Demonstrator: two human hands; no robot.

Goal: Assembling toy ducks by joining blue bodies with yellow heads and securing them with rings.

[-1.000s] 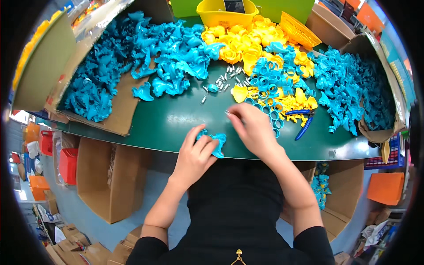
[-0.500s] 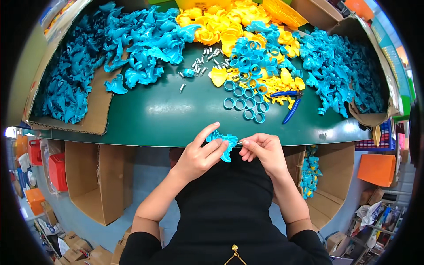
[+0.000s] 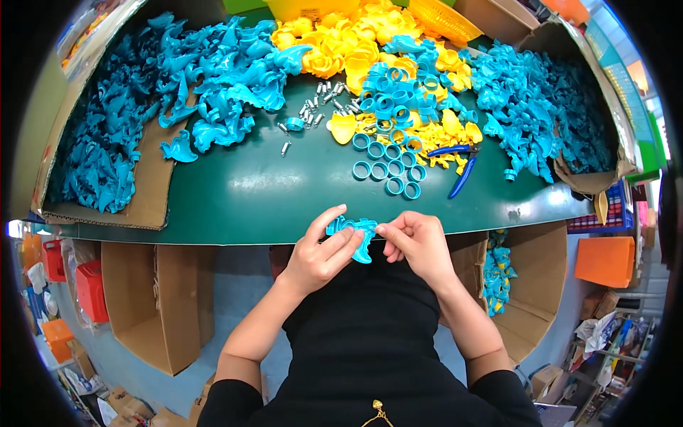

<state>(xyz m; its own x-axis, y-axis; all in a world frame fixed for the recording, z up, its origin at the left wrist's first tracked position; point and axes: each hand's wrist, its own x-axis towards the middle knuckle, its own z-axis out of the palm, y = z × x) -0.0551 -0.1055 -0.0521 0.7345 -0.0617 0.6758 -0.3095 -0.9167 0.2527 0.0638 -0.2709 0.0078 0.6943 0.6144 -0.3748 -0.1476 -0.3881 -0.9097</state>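
Observation:
Over the table's near edge, my left hand (image 3: 318,253) grips a teal plastic half-shell (image 3: 365,249) with a curved, pointed lower end and its hollow side up. My right hand (image 3: 421,245) is at the shell's right end, thumb and index fingertips closed against it. Whatever those fingertips hold is hidden. Beyond my hands lie several teal rings (image 3: 394,186), some set out in loose rows. Small silvery metal cylinders (image 3: 311,107) are scattered behind them to the left. Blue-handled nippers (image 3: 463,176) lie spread to the right of the rings.
Teal shells (image 3: 235,78) heap at the left, spilling from a cardboard box (image 3: 153,181). Yellow parts (image 3: 341,46) pile up at the back. More teal pieces (image 3: 516,99) fill the right side. Below the green table (image 3: 263,188), a carton (image 3: 530,299) stands by teal-and-yellow pieces (image 3: 498,274).
My right fingertips have moved left onto the shell's end; the small metal piece that showed at them is now out of sight. My left hand keeps its grip. The view has shifted slightly.

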